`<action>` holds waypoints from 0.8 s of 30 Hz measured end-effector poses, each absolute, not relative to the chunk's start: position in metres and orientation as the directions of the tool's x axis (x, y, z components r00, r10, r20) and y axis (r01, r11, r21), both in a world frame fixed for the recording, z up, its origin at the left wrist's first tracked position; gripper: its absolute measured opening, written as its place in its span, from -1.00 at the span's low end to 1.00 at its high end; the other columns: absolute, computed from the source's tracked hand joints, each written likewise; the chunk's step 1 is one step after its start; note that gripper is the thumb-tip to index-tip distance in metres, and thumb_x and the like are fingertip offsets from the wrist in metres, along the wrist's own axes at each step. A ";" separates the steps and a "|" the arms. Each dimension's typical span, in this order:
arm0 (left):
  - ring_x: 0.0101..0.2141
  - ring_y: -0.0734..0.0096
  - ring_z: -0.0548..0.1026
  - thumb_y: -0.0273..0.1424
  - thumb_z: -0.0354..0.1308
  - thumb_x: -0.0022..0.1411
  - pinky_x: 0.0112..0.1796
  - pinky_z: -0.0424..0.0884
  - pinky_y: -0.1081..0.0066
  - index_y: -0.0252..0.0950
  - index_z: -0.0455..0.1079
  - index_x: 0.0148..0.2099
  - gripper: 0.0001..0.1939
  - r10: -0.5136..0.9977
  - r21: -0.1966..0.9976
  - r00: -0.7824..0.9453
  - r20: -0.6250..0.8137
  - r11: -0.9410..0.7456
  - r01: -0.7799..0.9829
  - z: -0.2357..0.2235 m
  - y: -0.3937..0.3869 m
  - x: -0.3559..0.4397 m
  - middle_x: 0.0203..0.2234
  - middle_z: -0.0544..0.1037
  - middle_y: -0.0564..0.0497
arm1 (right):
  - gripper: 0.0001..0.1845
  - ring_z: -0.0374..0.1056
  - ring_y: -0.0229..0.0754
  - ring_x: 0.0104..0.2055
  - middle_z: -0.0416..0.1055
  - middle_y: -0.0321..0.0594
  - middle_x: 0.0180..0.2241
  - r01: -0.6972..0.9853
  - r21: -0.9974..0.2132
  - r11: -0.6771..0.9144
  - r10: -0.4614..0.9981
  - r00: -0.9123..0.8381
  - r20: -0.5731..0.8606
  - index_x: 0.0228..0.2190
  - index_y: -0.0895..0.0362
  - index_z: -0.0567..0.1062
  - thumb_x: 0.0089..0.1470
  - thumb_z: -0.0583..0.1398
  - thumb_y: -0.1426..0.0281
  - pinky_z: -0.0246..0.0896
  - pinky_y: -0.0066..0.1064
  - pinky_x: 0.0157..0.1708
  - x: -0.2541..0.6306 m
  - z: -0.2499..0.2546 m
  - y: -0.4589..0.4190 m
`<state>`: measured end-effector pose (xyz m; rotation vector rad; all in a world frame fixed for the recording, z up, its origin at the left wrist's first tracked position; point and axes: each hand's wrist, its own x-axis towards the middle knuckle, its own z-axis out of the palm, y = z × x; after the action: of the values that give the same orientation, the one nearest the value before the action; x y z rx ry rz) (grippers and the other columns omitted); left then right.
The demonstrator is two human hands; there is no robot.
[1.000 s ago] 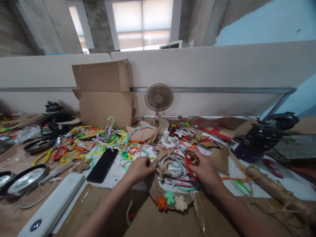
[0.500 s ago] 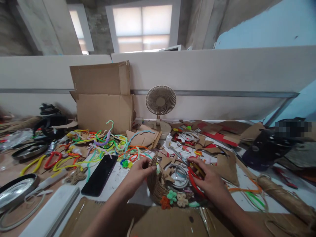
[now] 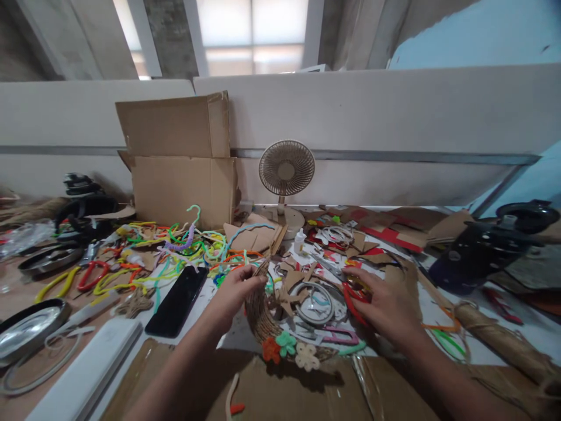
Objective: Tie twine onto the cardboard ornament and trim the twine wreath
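My left hand [image 3: 236, 295] pinches the upper end of a curved, twine-wrapped crescent [image 3: 259, 313]. Small fuzzy flowers in orange [image 3: 271, 349], mint green [image 3: 286, 343] and cream [image 3: 307, 356] are fixed along its lower part. In my right hand [image 3: 385, 310] is a pair of scissors [image 3: 354, 301] with red and yellow handles, fingers around the grips. The metal blades point away and to the left, over the scraps, apart from the crescent. Just behind the crescent lie a white roll of tape or ring [image 3: 313, 304] and a pink-handled tool [image 3: 339, 335].
A black phone [image 3: 176, 303], a white box [image 3: 87, 371] and tangled pipe cleaners [image 3: 175, 245] spread to the left. A small fan [image 3: 287, 168] and a glue bottle [image 3: 300, 240] stand behind. Twine roll [image 3: 504, 339] and dark container [image 3: 473, 254] are on the right. Cardboard [image 3: 263, 386] lies in front.
The crescent has moved left and slightly toward me in my left hand. My right hand has shifted a little right with the scissors, widening the gap. The view has tilted down slightly.
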<state>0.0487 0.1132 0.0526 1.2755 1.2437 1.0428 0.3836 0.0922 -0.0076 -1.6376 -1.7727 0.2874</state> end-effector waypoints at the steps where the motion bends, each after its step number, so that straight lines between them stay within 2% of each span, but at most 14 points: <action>1: -0.28 0.22 0.45 -0.20 0.36 -0.07 -0.22 0.28 0.34 -0.23 0.47 -0.43 -0.77 0.995 0.994 0.085 -0.059 0.051 0.095 0.055 0.113 0.048 -0.45 0.51 0.06 | -0.50 0.56 0.22 0.06 0.60 -0.03 0.13 0.823 -0.545 0.162 0.943 0.034 0.332 0.10 -0.02 0.61 0.13 0.23 0.19 0.43 -0.03 0.04 0.389 -0.006 0.094; 7: -0.33 0.26 0.45 -0.22 0.40 -0.10 -0.32 0.27 0.38 -0.25 0.56 -0.36 -0.74 0.992 0.996 0.097 -0.082 0.084 -0.012 0.071 0.113 0.050 -0.43 0.55 0.03 | -0.44 0.60 0.28 -0.07 0.66 0.03 -0.03 0.975 -0.203 -0.087 0.968 0.131 0.213 0.19 -0.01 0.59 0.19 0.18 0.24 0.41 -0.09 -0.21 0.431 -0.007 0.104; 11: -0.33 0.28 0.46 -0.27 0.42 -0.08 -0.32 0.28 0.40 -0.26 0.59 -0.38 -0.79 0.992 0.999 0.122 -0.032 0.036 -0.025 0.087 0.113 0.055 -0.42 0.57 0.02 | -0.43 0.60 0.25 -0.01 0.65 0.05 0.02 0.989 -0.072 -0.126 0.974 0.137 0.178 0.19 0.01 0.60 0.16 0.20 0.37 0.42 -0.12 -0.15 0.454 -0.008 0.105; 14: -0.35 0.32 0.46 -0.27 0.44 -0.07 -0.32 0.29 0.41 -0.27 0.61 -0.37 -0.79 0.988 0.999 0.154 -0.005 0.012 -0.041 0.099 0.114 0.059 -0.44 0.58 0.03 | -0.48 0.58 0.33 0.01 0.62 0.15 0.04 0.983 -0.045 -0.177 0.972 0.182 0.150 0.16 0.05 0.63 0.20 0.20 0.31 0.44 0.00 -0.09 0.455 0.005 0.100; 16: -0.38 0.34 0.44 -0.26 0.45 -0.08 -0.33 0.28 0.42 -0.27 0.59 -0.39 -0.79 0.989 0.999 0.149 0.005 0.003 -0.050 0.105 0.115 0.064 -0.47 0.56 0.05 | -0.51 0.54 0.38 0.05 0.61 0.16 0.07 0.980 -0.135 -0.149 0.965 0.174 0.197 0.11 0.07 0.66 0.24 0.18 0.22 0.43 0.11 -0.03 0.441 0.021 0.092; 18: -0.39 0.35 0.45 -0.27 0.45 -0.10 -0.33 0.29 0.42 -0.27 0.57 -0.42 -0.78 0.989 0.998 0.146 0.013 -0.003 -0.069 0.109 0.116 0.071 -0.49 0.56 0.06 | -0.51 0.49 0.33 0.14 0.61 0.10 0.11 0.932 -0.358 0.058 0.960 0.046 0.275 0.07 0.06 0.67 0.29 0.15 0.12 0.36 0.11 0.13 0.413 0.041 0.082; 20: -0.39 0.34 0.46 -0.28 0.44 -0.12 -0.34 0.31 0.42 -0.26 0.57 -0.42 -0.79 0.990 0.995 0.139 0.020 -0.006 -0.098 0.111 0.117 0.080 -0.49 0.57 0.06 | -0.47 0.47 0.22 0.19 0.58 0.02 0.17 0.719 -0.634 0.283 0.958 -0.185 0.218 0.11 0.01 0.65 0.33 0.14 0.01 0.34 0.02 0.18 0.376 0.059 0.070; 21: -0.40 0.34 0.47 -0.28 0.43 -0.13 -0.35 0.31 0.41 -0.26 0.56 -0.42 -0.79 0.991 0.993 0.128 0.026 -0.011 -0.114 0.111 0.118 0.085 -0.49 0.57 0.06 | -0.44 0.47 0.20 0.20 0.57 0.00 0.18 0.593 -0.735 0.330 0.937 -0.300 0.179 0.12 0.02 0.64 0.31 0.16 -0.03 0.35 -0.01 0.18 0.358 0.066 0.065; 22: -0.41 0.34 0.47 -0.28 0.43 -0.13 -0.35 0.31 0.41 -0.26 0.56 -0.41 -0.78 0.992 0.992 0.119 0.034 -0.019 -0.129 0.111 0.119 0.089 -0.50 0.56 0.07 | -0.45 0.47 0.18 0.18 0.57 -0.04 0.18 0.502 -0.801 0.326 0.919 -0.367 0.143 0.09 0.00 0.65 0.28 0.20 -0.05 0.36 -0.03 0.16 0.341 0.071 0.062; 24: -0.42 0.33 0.47 -0.27 0.42 -0.13 -0.36 0.31 0.40 -0.25 0.57 -0.38 -0.77 0.993 0.987 0.107 0.050 -0.034 -0.154 0.111 0.120 0.097 -0.50 0.56 0.08 | -0.47 0.50 0.13 0.08 0.63 -0.12 0.06 0.424 -0.861 0.281 0.897 -0.435 0.079 0.04 -0.01 0.68 0.17 0.33 -0.04 0.37 -0.09 0.10 0.314 0.077 0.060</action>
<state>0.0965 0.1198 0.1112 1.1765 0.9962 1.2266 0.3140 0.0598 0.0773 -1.1811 -1.9835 1.0741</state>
